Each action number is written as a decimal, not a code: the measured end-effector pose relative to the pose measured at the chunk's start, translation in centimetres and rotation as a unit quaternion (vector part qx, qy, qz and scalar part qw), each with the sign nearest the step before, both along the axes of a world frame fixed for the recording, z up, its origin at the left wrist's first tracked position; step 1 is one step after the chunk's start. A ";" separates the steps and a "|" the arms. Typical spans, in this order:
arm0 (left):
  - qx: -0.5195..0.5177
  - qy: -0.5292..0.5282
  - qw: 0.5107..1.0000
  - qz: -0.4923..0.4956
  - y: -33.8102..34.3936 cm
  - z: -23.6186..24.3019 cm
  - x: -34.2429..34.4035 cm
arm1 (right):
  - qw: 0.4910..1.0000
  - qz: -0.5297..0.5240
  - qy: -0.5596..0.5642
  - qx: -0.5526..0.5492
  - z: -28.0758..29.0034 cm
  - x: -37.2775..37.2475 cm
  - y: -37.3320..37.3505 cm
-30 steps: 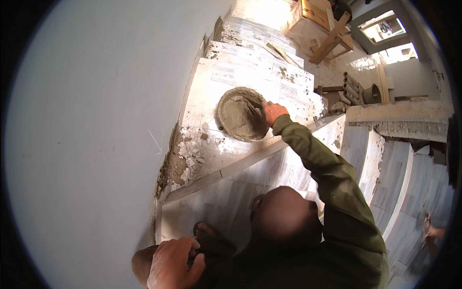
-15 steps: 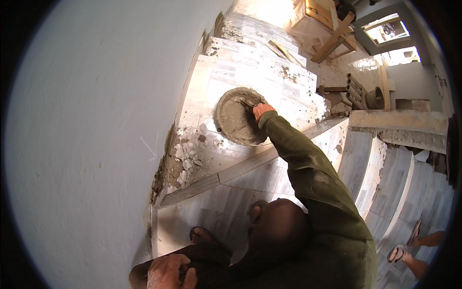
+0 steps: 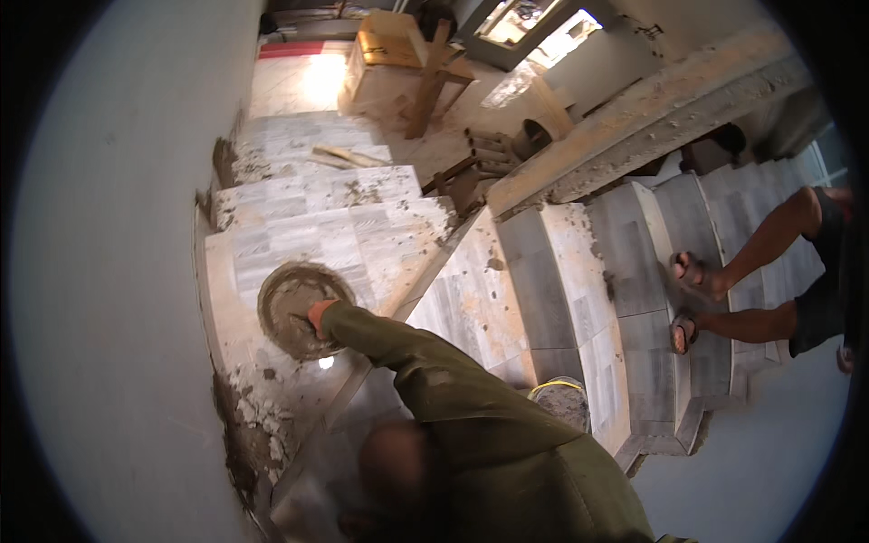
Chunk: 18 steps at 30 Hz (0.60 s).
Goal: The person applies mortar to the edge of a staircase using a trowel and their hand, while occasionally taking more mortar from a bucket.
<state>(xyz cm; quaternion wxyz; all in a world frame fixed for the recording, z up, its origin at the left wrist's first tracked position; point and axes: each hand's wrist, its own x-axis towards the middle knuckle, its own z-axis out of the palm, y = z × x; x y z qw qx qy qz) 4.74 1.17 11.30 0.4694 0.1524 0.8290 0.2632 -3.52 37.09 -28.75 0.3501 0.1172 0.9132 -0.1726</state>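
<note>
Tiled step (image 3: 290, 237) bears a pan (image 3: 265, 310) of mortar (image 3: 291, 306)

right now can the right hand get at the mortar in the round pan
Very likely yes: the right hand is over the round pan, close to the mortar, with no visible obstacle between.

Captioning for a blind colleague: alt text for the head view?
The wearer's right hand, in a green sleeve, reaches to a round pan of grey paste on a tiled step. Broken chunks lie by the left wall; another person's sandaled feet are on steps at right.
</note>
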 end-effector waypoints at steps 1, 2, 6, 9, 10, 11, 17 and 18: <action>0.013 0.034 0.999 -0.013 -0.1 0.2 -0.4 | 1.000 -0.003 -0.003 -0.006 0.3 -0.5 -1.4; 0.022 0.070 0.997 -0.024 -0.3 0.8 -0.7 | 1.000 -0.001 -0.003 -0.014 0.6 -1.1 -2.6; 0.032 0.077 0.996 0.012 -0.1 0.3 -0.7 | 0.997 -0.051 0.052 0.006 -2.4 1.6 1.4; 0.049 0.108 0.993 -0.014 -1.1 -0.4 -0.7 | 0.992 -0.079 0.075 -0.056 -3.3 2.6 -0.3; 0.066 0.105 0.992 -0.008 -1.3 -0.1 -0.9 | 0.992 -0.074 0.077 -0.070 -2.9 2.4 -1.5; 0.090 0.102 0.991 -0.002 -1.1 0.0 -0.9 | 0.991 -0.093 0.057 -0.077 -2.5 2.5 -1.6; 0.095 0.120 0.988 -0.013 -0.9 0.2 0.0 | 0.958 -0.197 0.022 -0.205 0.4 3.2 -3.5; 0.106 0.121 0.987 -0.012 -0.7 0.2 0.1 | 0.955 -0.215 0.031 -0.203 0.4 3.5 -3.2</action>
